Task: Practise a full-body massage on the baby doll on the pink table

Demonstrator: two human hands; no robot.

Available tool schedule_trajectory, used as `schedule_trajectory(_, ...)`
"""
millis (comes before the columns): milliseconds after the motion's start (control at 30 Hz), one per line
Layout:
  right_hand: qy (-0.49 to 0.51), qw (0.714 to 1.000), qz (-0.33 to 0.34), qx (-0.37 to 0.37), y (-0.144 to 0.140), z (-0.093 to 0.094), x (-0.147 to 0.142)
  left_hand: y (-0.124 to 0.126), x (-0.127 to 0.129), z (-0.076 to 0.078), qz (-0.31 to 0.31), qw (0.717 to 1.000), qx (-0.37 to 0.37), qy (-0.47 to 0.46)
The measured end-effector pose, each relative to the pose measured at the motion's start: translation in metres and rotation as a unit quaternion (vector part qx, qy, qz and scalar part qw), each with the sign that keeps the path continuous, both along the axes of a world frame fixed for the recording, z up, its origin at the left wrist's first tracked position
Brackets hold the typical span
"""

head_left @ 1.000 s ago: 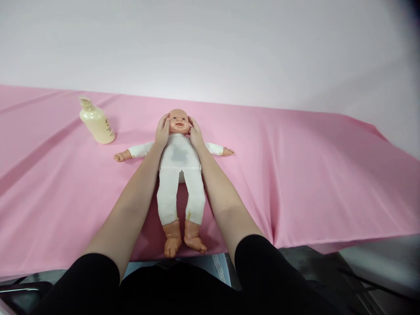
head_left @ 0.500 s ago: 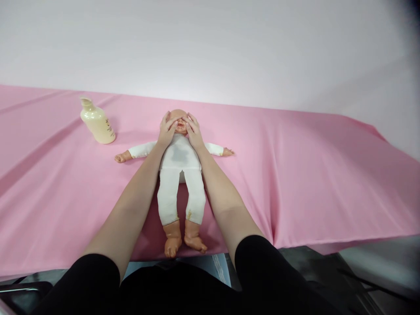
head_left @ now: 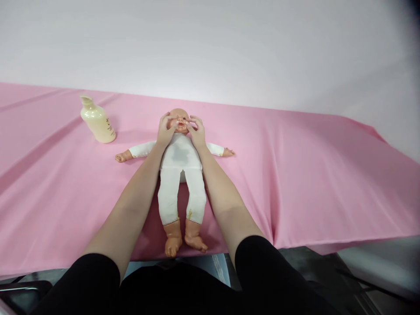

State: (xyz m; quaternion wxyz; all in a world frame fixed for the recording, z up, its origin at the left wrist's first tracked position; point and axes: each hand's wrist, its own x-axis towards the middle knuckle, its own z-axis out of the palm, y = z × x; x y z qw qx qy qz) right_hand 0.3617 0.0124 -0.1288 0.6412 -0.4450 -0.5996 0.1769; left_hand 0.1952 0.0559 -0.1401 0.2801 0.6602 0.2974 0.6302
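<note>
Where hands (head_left: 165, 130) (head_left: 198, 133) cover, doll head (head_left: 178, 113) obsc. (partly)

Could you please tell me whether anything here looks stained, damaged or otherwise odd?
Yes: the white cloth-bodied baby doll lying on the pink fabric tablecloth looks soiled. An irregular grey patch darkens its torso, and yellowish-brown marks show at its ankle cuffs, standing out against otherwise pale cloth.

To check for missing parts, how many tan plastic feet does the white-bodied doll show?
2. In the picture, one foot ends the left white leg, the other foot the right white leg. Neither is hidden.
</note>
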Motion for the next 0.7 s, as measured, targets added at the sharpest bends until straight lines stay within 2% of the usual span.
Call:
schedule_trajectory(167,0.033,0.999,-0.003,-0.009,0.0014,-0.0034,-0.0003,0.0018,0.0027,-0.0047,-0.002,0.998,-0.032,-0.057)
schedule_trajectory(467,0.054,0.995,0.045,-0.066,0.0021,-0.0027,-0.0035,0.0001,0.0004,-0.0034,0.008,0.997,-0.07,-0.035)
schedule_trajectory(567,0.02,0.996,0.048,-0.076,0.0032,-0.0041,-0.0033,0.0004,-0.0003,-0.0029,0.014,0.998,-0.062,-0.014)
schedule_trajectory(700,-0.069,0.997,0.036,-0.027,0.0077,-0.0068,-0.0004,0.0035,-0.001,-0.0024,0.008,0.999,-0.042,0.033)
